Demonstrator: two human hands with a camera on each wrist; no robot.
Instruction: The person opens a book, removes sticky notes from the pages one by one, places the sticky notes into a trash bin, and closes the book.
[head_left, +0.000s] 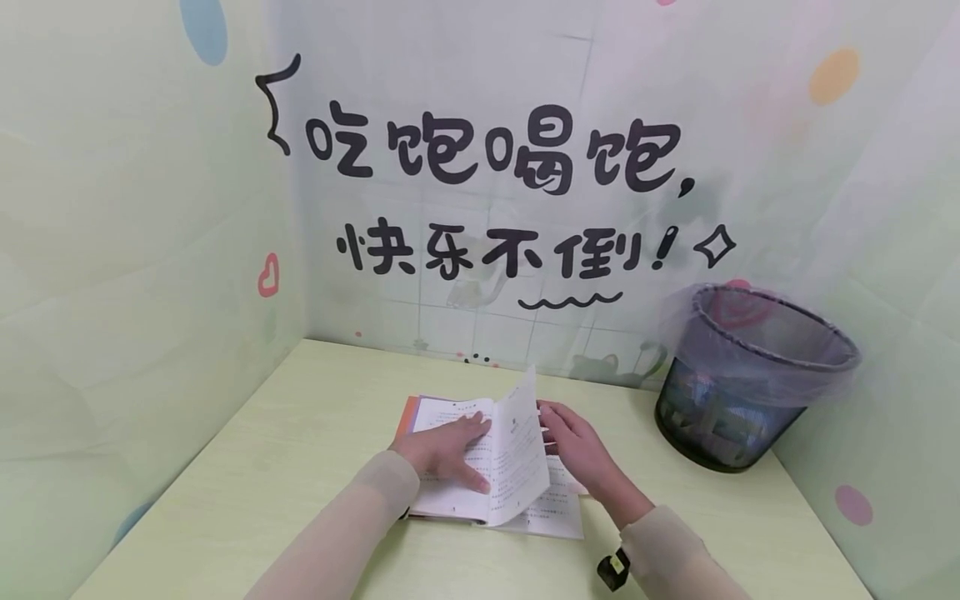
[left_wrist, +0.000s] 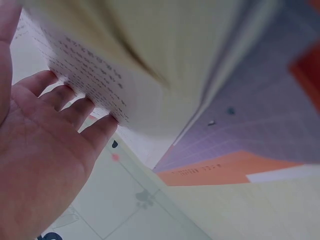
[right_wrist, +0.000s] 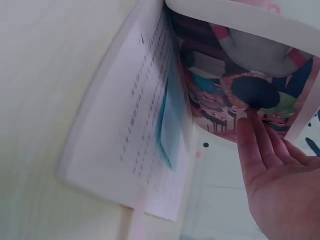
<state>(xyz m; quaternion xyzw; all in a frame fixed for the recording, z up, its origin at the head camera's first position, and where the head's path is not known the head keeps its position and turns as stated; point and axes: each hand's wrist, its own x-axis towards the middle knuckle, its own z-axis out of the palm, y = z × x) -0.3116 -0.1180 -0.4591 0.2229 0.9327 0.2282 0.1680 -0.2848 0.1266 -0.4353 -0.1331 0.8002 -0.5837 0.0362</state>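
Observation:
An open book (head_left: pixel 442 500) with printed pages lies on the table. My left hand (head_left: pixel 447 450) rests on its left page with the fingers spread. One page (head_left: pixel 517 467) stands raised near the middle, and my right hand (head_left: pixel 581 450) is behind it. In the right wrist view, the straight fingers of that hand touch a coloured picture (right_wrist: pixel 250 90) on the raised page's back. A flat teal slip (right_wrist: pixel 171 125) lies on the page beneath, by the fold. The left wrist view shows the book's purple and orange cover (left_wrist: pixel 250 130) at the outer edge.
A dark wastebasket (head_left: pixel 735 392) lined with a clear bag stands at the table's back right. Printed wall sheets (head_left: pixel 487 192) enclose the pale table (head_left: pixel 247 483) at the back and sides. A small black device (head_left: pixel 615 570) sits at the right cuff.

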